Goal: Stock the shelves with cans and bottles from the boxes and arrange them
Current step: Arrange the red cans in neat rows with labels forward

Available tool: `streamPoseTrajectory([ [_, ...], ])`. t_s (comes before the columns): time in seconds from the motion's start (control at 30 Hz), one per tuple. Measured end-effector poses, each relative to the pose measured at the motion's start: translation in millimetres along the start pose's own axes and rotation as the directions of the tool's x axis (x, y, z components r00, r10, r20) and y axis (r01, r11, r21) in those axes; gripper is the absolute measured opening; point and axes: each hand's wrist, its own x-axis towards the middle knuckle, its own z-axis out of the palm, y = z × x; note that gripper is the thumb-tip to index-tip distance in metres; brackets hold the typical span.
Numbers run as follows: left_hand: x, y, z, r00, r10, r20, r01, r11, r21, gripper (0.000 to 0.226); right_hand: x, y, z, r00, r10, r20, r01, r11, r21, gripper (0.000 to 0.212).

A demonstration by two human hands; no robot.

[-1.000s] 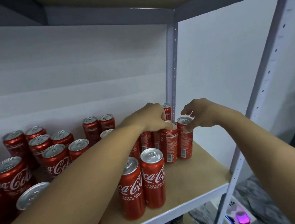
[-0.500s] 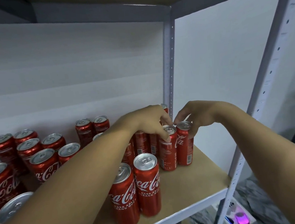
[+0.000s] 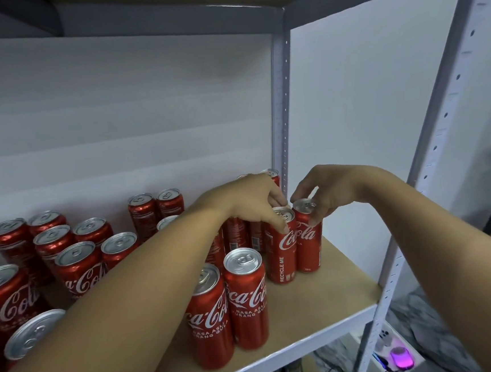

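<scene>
Left fingers (image 3: pixel 281 216): you had them curled down over the top rim of the left can (image 3: pixel 281 251), tips pinching its lid and upper wall.
Right fingers (image 3: pixel 315 216): you had them pinching the lid edge of the right can (image 3: pixel 309 239), thumb on the near side, the other fingers behind.
Left hand (image 3: pixel 248 200): it reached across the other cans, forearm passing just above the two front cans (image 3: pixel 231 308).
Right hand (image 3: pixel 332 188): it came in from the open side of the shelf (image 3: pixel 322 295).
Where the cans stood: both upright on the shelf, touching each other, just in front of the rear post (image 3: pixel 284 117), at the right end of the rows.
Look of the cans: slim, red, white script logo, silver lids with pull tabs; the left can showed "RECYCLE ME" down its side, the right showed the logo.
Risk, tipping: tall narrow cans held only at the top would likely topple if you pushed sideways instead of twisting or sliding low.
Risk, knock-on: your left forearm sat close over the front cans; dropping it would probably bowl them toward the shelf edge.
Risk, edge: the right can stood near the open side, so an outward nudge could send it off.
</scene>
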Motion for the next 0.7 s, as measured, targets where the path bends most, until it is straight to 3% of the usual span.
streamPoseTrajectory([
  [0.1, -2.6, 0.9, 2.8, 0.997, -0.054, -0.061, 0.055, 0.999, 0.002, 0.063, -1.5, -2.8, 0.7, 1.0, 0.022, -0.015, -0.022, 0.999, -0.035, 0.059],
  [0.2, -2.0, 2.9, 8.4, 0.988, -0.097, -0.12, 0.095, 0.995, -0.026, 0.058, -0.4, -3.0, 3.1, 0.998, 0.06, -0.036, -0.062, 0.997, -0.048, 0.056],
  [0.37, -8.3, -1.7, 4.0, 1.0, -0.02, -0.015, 0.019, 0.996, -0.085, 0.037, -6.9, 4.0, 2.7, 1.0, 0.002, 0.003, -0.002, 0.999, 0.037, 0.047],
  [0.47, -12.5, -3.6, 1.6, 1.0, -0.01, 0.021, 0.013, 0.991, -0.133, 0.044, -9.7, 2.2, 2.5, 1.0, 0.003, 0.005, -0.004, 0.996, 0.091, 0.058],
  [0.57, -10.7, -5.4, 6.8, 0.996, -0.082, -0.046, 0.074, 0.986, -0.152, 0.055, -9.2, -3.1, 6.2, 0.998, 0.045, -0.039, -0.044, 0.998, 0.04, 0.068],
  [0.7, -9.7, -9.0, 9.1, 0.996, -0.077, -0.035, 0.068, 0.973, -0.221, 0.046, -8.1, 0.3, 9.5, 0.999, 0.012, -0.046, -0.01, 0.999, 0.04, 0.049],
])
